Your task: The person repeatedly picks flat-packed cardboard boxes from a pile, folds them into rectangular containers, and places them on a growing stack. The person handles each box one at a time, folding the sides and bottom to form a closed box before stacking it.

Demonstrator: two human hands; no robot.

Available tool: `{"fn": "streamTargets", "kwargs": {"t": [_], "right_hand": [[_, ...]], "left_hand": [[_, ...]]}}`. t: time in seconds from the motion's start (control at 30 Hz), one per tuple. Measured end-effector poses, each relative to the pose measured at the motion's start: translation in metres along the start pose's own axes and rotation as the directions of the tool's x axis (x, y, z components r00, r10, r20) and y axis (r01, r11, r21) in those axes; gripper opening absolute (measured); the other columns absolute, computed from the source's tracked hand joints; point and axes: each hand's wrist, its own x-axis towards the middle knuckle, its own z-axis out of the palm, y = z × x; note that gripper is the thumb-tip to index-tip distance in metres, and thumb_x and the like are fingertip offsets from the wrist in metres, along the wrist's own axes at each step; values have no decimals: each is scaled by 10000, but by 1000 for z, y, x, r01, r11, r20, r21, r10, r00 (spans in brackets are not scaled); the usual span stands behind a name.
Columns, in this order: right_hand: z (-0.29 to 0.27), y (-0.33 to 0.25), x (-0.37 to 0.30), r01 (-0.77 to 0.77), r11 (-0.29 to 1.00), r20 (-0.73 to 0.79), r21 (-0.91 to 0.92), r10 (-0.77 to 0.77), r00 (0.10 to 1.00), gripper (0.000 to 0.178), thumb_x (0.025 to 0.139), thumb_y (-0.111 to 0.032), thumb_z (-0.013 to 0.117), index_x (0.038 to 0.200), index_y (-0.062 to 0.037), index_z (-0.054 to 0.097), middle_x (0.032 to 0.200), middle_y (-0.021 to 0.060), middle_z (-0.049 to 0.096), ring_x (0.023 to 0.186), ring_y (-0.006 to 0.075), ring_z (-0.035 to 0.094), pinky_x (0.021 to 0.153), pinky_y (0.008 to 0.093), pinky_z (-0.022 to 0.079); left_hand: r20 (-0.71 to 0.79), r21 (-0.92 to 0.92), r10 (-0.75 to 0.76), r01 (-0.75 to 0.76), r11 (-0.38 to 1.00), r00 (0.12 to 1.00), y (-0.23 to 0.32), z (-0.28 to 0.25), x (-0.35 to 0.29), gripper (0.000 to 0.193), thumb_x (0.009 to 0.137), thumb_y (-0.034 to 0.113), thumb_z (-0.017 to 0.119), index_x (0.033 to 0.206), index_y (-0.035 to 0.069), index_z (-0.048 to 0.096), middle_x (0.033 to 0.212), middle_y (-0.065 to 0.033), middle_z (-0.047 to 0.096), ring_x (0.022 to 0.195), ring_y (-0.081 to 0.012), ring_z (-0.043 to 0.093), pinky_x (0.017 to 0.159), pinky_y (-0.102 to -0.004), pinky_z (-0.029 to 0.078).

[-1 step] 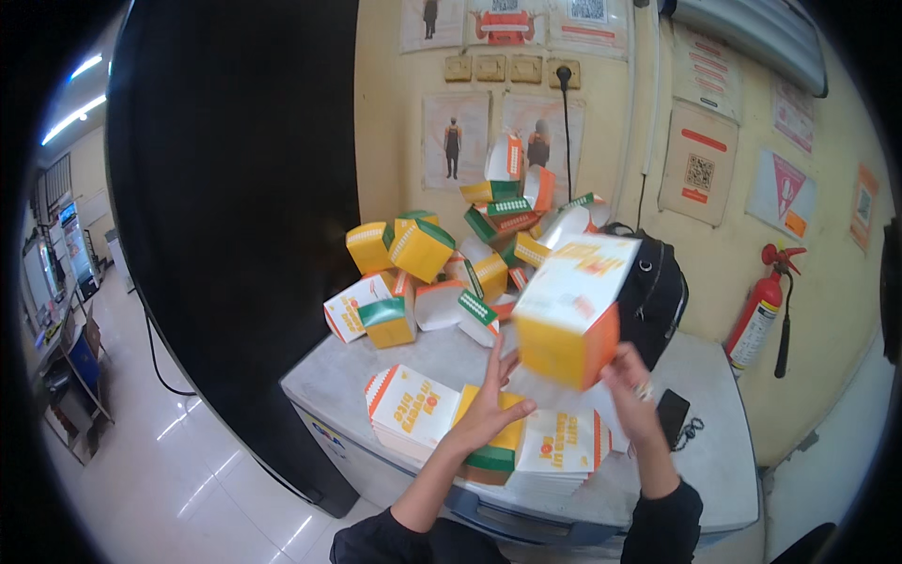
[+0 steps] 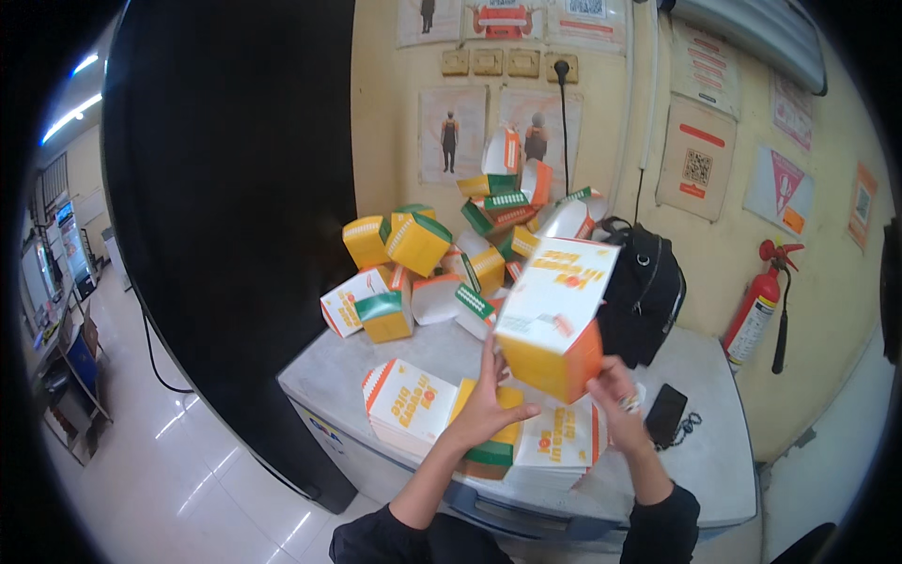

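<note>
A white, yellow and orange food carton is held tilted above the freezer top. My right hand grips its lower right corner between thumb and fingers. My left hand is at the carton's lower left edge, thumb spread wide and the index fingertip at the carton's side; whether it bears any weight I cannot tell. Beneath my hands lies a row of flat carton stacks: a white stack to the left, a yellow and green one in the middle, partly covered by my left hand, and a white one to the right.
Several folded cartons are heaped at the back of the grey freezer top. A black backpack leans by the wall. Right of my hand lie a dark phone and a beaded strap. A red fire extinguisher hangs at right.
The carton has come a little left and down, nearer my left hand. My right hand has followed it slightly left. The heap and the flat stacks stay as they were.
</note>
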Motion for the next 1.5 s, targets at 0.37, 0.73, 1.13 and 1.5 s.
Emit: {"fn": "streamTargets", "kwargs": {"t": [0.37,0.73,1.13,1.5], "right_hand": [[49,-22,-9,-79,902,-134,425,149,980,360,886,-155,589,1203,-15,489,1162,102,549,1082,156,518,913,287,409],[74,-8,13,148,569,-307,809,194,932,394,875,-99,595,1235,-7,463,1177,84,550,1093,188,539,898,318,461],[113,79,-55,-299,807,-568,-509,-54,821,487,899,-247,493,1252,75,395,1236,239,464,1215,382,355,1015,504,262],[104,51,-85,-303,551,-422,-778,-102,901,549,846,-221,557,1288,55,383,1379,292,281,1321,418,189,1089,563,75]], "left_hand": [[-238,363,231,-134,922,943,7,7,-3,1219,518,228,877,1420,35,80,1389,-202,275,1281,-333,316,1066,-431,274],[-611,79,296,-315,946,734,-5,-7,-4,710,910,483,433,1386,17,188,1330,-164,383,1284,-274,303,1107,-389,126],[-459,1,-55,62,998,887,16,-35,9,361,943,263,434,1208,19,447,1151,-138,556,1152,-214,482,1018,-293,315],[30,948,-224,43,316,974,0,8,-6,414,915,346,397,1171,51,538,1124,-131,567,1119,-290,482,1029,-514,233]]}}
